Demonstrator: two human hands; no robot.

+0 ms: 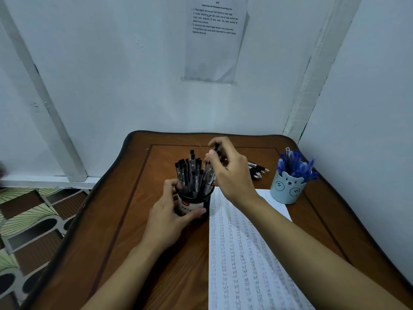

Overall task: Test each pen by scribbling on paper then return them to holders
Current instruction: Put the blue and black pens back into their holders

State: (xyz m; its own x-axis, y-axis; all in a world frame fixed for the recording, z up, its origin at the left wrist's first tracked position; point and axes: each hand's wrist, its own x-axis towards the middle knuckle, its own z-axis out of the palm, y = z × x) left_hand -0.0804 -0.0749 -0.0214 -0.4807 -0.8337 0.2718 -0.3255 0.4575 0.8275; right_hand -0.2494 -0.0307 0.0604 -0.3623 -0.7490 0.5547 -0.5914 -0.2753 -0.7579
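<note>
Black pens [190, 171] stand packed, clicker ends up, in the black holder [194, 205], which sits on the wooden table [134, 198] just left of the paper sheet [245, 253]. My left hand [169, 211] wraps round that holder from its left side: the thumb lies across the white and red label at the front, and the fingers curl round the rim at the back. My right hand [230, 173] hovers over the holder's right edge and pinches one black pen [216, 148] near its top between thumb and fingertips. This pen leans to the right, with its lower end down among the others at the rim; I cannot tell whether its tip is inside the holder.

Behind my right hand a few loose black pens [259, 170] lie flat on the table, tips pointing right. At the far right corner stands a pale blue bear cup [287, 190] holding blue pens [295, 164], and its base touches the sheet's top corner. Columns of small scribbles cover the sheet, and my right forearm crosses above it. A printed notice [214, 39] hangs on the white wall behind the table.
</note>
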